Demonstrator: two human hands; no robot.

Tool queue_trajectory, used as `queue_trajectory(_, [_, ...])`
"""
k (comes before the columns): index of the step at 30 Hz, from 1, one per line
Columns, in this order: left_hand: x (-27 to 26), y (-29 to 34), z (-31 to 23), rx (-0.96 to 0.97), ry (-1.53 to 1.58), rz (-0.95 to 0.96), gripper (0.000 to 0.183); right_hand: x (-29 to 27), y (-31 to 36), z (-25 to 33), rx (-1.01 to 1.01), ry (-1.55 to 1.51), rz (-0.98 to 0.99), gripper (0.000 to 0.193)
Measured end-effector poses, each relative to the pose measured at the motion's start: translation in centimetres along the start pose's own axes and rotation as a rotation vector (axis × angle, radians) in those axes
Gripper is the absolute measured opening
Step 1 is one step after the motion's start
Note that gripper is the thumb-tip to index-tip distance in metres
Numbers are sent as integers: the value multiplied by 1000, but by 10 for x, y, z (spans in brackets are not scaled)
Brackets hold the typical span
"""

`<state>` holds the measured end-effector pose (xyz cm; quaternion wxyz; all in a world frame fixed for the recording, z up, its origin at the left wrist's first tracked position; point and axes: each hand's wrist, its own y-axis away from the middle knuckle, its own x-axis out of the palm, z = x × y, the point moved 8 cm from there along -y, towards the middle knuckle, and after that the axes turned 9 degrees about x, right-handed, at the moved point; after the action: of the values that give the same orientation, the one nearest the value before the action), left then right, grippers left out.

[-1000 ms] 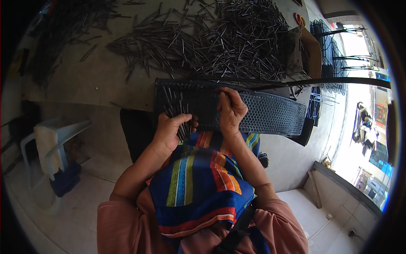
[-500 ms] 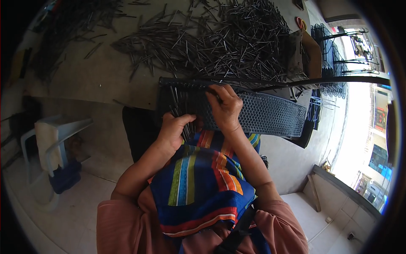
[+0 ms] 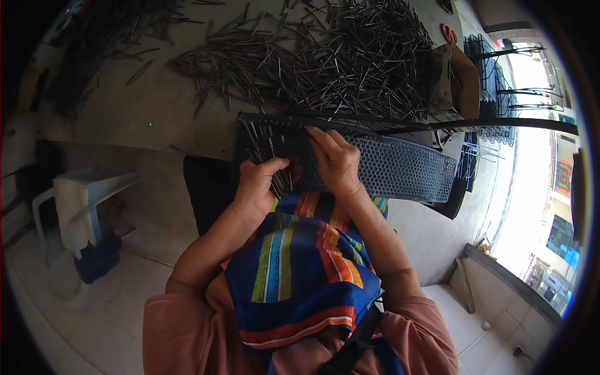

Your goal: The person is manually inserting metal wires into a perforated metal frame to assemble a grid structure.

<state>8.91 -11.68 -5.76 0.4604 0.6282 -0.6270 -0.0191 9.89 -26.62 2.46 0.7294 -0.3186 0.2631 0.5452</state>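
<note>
The fingers of the left hand (image 3: pixel 259 184) are curled together around a small bundle of thin dark metal rods (image 3: pixel 279 181), whose ends stick out below the knuckles. The fingers of the right hand (image 3: pixel 337 162) lie bent and close together on the perforated black tray (image 3: pixel 400 169), the fingertips pressing on its upper edge just beside the left hand; whether they pinch a rod cannot be told. The tray stands tilted against the near edge of the worktop (image 3: pixel 156 112) and rests on the person's lap, its left part filled with upright rods (image 3: pixel 259 140), its right part showing bare rows of holes. Below the hands lies a striped cloth (image 3: pixel 306 269) of blue, orange and green across the lap. Farther out, a large loose heap of rods (image 3: pixel 325 56) spreads across the worktop, with a thinner scatter toward its left end. A pale plastic chair (image 3: pixel 75 200) stands on the floor to the person's left, well apart from the tray. Dark wire racks (image 3: pixel 494 75) stand beyond the right end of the worktop.
</note>
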Motion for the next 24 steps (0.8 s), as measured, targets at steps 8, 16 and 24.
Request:
queue_trajectory(8, [7, 10, 41, 21, 121, -50, 15, 29, 61, -19, 505, -878, -145, 25])
queue_trajectory(16, [4, 36, 40, 55, -194, 92, 17, 18, 69, -37, 691, -811, 249, 13])
queue_trajectory(24, [9, 34, 42, -57, -294, 147, 18, 28, 58, -52, 677, -848, 543, 6])
